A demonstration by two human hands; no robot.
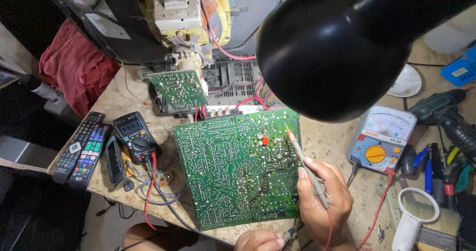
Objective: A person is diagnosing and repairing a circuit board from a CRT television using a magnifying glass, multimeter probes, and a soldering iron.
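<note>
- Here, the right hand [322,194] pinches a thin, light probe [303,162] mid-shaft, tip on the green circuit board [233,167].
- The left hand [260,241] curls at the board's near edge.
- The board, rigid but fragile, lies flat on the counter [114,102]; best gripped by its edges.

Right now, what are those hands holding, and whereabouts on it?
The right hand grips a red test probe at its rear, tip on the green circuit board. The left hand is mostly cut off; cannot tell.

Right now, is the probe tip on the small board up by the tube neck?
No: the right hand holds the probe with its tip on the large green circuit board, upper right area.
</note>
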